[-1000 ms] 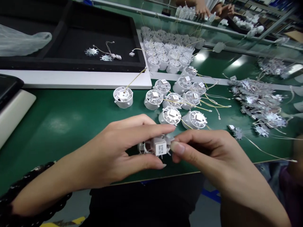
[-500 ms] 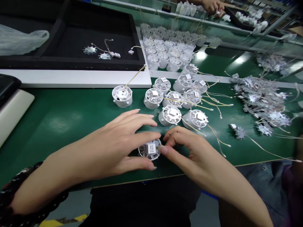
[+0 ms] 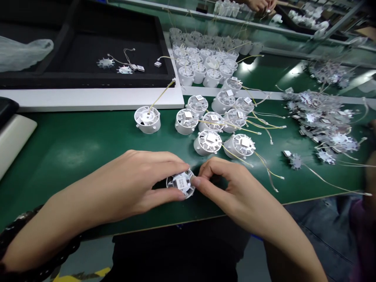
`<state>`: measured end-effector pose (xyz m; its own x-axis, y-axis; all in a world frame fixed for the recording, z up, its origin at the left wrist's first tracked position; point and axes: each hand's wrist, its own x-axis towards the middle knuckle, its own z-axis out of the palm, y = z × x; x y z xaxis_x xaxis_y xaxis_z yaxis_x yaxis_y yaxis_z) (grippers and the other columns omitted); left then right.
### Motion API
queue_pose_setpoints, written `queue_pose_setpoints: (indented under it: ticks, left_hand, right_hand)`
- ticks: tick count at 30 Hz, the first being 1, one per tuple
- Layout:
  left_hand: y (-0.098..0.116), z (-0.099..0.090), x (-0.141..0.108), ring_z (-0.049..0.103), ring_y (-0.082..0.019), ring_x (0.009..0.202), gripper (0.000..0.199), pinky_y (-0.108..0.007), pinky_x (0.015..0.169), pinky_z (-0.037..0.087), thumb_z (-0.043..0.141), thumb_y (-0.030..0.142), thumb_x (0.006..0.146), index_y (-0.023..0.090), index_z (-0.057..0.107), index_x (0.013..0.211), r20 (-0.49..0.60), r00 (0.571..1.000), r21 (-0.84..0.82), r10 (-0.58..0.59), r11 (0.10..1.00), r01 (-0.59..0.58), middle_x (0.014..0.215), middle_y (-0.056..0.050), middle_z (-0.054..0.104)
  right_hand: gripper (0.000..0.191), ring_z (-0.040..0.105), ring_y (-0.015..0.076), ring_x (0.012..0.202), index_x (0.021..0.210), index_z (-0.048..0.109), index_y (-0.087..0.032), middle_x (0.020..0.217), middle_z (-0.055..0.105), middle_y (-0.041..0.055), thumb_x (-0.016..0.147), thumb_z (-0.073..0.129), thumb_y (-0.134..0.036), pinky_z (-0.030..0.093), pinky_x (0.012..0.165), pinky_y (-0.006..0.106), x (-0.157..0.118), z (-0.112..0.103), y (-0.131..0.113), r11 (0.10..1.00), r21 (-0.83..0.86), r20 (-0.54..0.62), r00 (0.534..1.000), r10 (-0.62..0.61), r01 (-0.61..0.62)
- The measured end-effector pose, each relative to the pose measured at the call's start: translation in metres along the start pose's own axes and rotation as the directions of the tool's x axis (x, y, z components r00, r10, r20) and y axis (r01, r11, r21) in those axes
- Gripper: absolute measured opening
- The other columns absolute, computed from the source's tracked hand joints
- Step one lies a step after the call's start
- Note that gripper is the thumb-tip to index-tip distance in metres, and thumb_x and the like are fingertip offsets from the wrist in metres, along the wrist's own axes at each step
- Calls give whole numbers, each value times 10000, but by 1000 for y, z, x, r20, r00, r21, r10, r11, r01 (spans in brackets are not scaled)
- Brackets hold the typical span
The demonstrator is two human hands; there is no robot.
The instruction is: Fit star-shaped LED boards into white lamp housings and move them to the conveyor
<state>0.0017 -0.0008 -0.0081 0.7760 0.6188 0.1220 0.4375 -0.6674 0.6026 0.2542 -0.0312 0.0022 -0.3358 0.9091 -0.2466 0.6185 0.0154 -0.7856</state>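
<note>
A white round fan housing [image 3: 181, 183] with a spoked metal plate and a square white label on top sits at the front of the green table. My left hand [image 3: 147, 176] closes on it from the left, with thumb and fingers around its rim. My right hand [image 3: 226, 176] is closed at the housing's right edge, thumb tip pressed to the rim beside the plate; the curled fingers behind are partly hidden. Just beyond the hands are several similar housings, among them one with a labelled plate [image 3: 208, 141]. A housing with a yellow wire [image 3: 147, 119] stands apart on the left.
Spoked metal plates with wires lie in a heap [image 3: 320, 117] at the right; one single plate [image 3: 296, 161] is nearer. A black tray [image 3: 129, 84] holds a few parts at back left. Rows of white housings [image 3: 212, 78] stand behind. Another person's hand [image 3: 261, 5] shows far back.
My left hand's raised, spread fingers have come down and closed around the housing. The housing has turned slightly and shifted a little left. My right hand stays at its right edge.
</note>
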Motion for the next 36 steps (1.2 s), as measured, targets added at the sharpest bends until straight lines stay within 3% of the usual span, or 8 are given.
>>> queue_pose_setpoints:
  ticks: [5,14,18,21,24,29,33,36]
  left_hand:
    - [4,-1,-1,794,-210,1075,239,-297,797,577,544,414,1172,325,651,1366,27,998,-29,-54,998,55,1283,43,789]
    - [5,-2,2,778,-223,1178,277,-301,937,596,488,359,1185,289,641,1406,45,998,2,-36,999,36,1396,24,755]
    - [4,-8,-1,782,-176,1078,235,-262,897,566,560,444,1173,293,676,1312,-143,989,51,-38,998,46,1251,43,789]
    - [-4,-12,-2,754,-202,997,173,-302,873,557,560,313,1150,231,705,1102,-398,916,263,-56,949,172,1085,-3,765]
    - [-21,-12,-2,723,-317,1139,231,-394,867,587,526,337,1117,214,701,1204,-491,859,405,-144,836,371,1228,-98,717]
    - [-44,-13,-1,653,-465,1317,413,-545,895,614,534,453,1055,214,622,1380,-436,849,405,-299,777,482,1519,-172,606]
    - [-42,-20,-3,751,-369,1035,354,-435,712,574,519,584,1059,250,637,1080,-357,867,361,-348,804,471,1404,-115,681]
    - [-35,-28,-9,742,-284,866,503,-392,693,548,490,702,1038,251,591,840,-245,912,323,-329,860,396,1183,-65,746]
  right_hand:
    - [77,750,148,864,1004,730,-264,952,819,-65,1054,673,-248,506,762,265,-7,-1,4,994,8,-47,993,-107,108]
    - [232,720,168,771,1006,779,-187,898,787,5,1031,607,-34,494,730,285,-12,7,11,901,-252,-77,921,-383,354]
    - [251,701,195,724,935,764,-179,833,761,15,1036,579,-42,463,685,326,-12,12,11,850,-421,-143,902,-408,318]
    - [281,635,223,642,838,732,-178,716,695,25,1067,578,-125,406,657,372,-9,17,13,728,-651,-300,808,-507,215]
    - [290,615,251,673,789,696,-185,708,679,43,1071,628,-194,374,702,394,-6,22,11,641,-761,-400,710,-580,96]
    - [244,634,243,783,819,695,-178,817,729,67,1060,655,-167,405,787,381,-8,27,5,659,-720,-387,663,-641,218]
    - [272,617,207,754,807,711,-180,799,719,32,1066,637,-143,408,779,366,-12,27,4,682,-645,-329,679,-656,346]
    - [260,619,210,725,874,761,-164,805,742,31,1089,614,-166,392,727,375,-12,28,5,681,-643,-296,705,-644,351]
